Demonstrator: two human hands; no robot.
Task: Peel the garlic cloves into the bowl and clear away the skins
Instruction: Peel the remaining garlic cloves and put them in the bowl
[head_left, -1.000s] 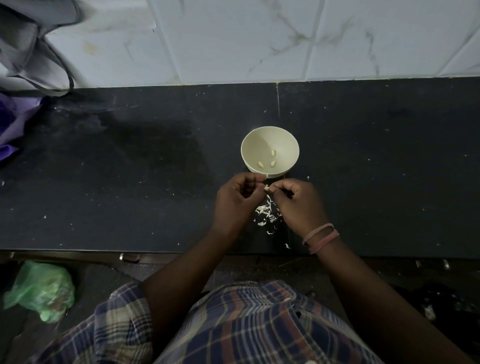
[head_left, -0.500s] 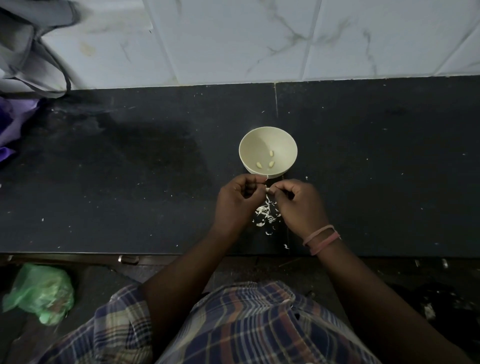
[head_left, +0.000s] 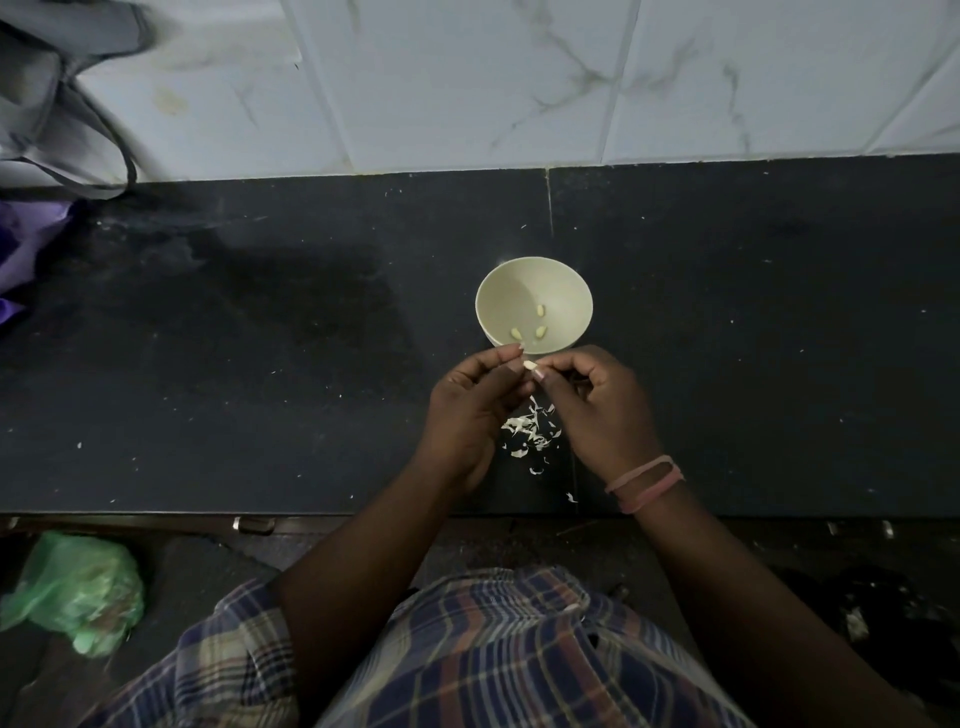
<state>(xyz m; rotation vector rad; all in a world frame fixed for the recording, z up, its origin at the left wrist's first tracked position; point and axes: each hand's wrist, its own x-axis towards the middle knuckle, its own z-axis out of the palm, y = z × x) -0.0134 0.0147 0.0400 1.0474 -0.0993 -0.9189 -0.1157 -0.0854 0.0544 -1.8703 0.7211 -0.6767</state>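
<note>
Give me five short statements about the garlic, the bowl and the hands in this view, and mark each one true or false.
1. The round cream bowl holds three peeled garlic cloves. True.
2. Both hands are idle on the black counter. False: the left hand and right hand together pinch a small pale garlic clove.
3. The white garlic skins lie inside the bowl. False: they lie on the counter, below the hands.
4. Pink bands circle the right wrist. True.
5. The bowl is tipped on its side. False: it stands upright.
</note>
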